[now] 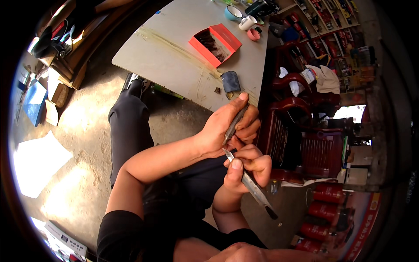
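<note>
Near table (168,48): left hand (218,126) closely clasping dark stick (235,123), apparently steadying it; right hand (258,168) pinching knife (255,189), likely for control.

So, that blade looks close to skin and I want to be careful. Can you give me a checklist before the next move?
1. Left hand gripping the dark piece: ok.
2. Right hand gripping the knife: ok.
3. Blade well clear of the left hand: not ok, its tip points toward it, close by.
4. Blade touching the dark piece: cannot tell.
5. Blade sharp: cannot tell.
6. Red box open on the table: ok.
</note>
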Tool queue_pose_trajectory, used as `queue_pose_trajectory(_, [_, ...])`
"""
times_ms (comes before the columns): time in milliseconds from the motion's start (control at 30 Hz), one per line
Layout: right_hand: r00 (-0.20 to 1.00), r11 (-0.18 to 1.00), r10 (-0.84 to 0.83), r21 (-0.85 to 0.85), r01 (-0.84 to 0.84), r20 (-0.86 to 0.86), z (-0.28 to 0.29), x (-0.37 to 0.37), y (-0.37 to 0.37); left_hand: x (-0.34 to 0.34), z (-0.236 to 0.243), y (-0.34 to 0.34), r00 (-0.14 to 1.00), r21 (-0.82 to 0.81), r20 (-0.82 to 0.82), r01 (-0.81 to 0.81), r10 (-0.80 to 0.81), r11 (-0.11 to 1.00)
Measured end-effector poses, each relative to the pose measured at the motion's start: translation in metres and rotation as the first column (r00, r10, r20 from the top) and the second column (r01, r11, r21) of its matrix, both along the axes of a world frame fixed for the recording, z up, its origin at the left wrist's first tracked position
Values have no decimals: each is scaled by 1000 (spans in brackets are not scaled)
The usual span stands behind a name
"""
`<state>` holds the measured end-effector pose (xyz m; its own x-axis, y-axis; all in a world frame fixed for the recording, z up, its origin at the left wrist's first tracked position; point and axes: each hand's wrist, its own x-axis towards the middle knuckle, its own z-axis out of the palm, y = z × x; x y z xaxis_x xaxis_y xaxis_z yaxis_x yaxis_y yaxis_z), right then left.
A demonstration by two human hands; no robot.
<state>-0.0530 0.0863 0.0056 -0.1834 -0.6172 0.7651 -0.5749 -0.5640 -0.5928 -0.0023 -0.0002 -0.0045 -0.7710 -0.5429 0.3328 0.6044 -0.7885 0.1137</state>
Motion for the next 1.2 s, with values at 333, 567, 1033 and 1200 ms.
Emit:
queue_pose_trajectory(333, [863,996,75,7,-91,500,-8,6,13,-1,-4,-4,998,-63,-64,13,-17,998])
queue_pose_trajectory(567, [873,992,84,40,-118,480,-10,8,12,-6,-4,-3,993,-100,-103,-74,64,992])
queue_pose_trajectory(1033, [936,988,79,-152,-28,342,1,5,2,12,9,-5,995,-446,85,-14,57,895])
queue_pose_trajectory(1200, [912,980,112,-198,-35,394,0,1,2,12,11,-6,974,-418,211,11,85,908])
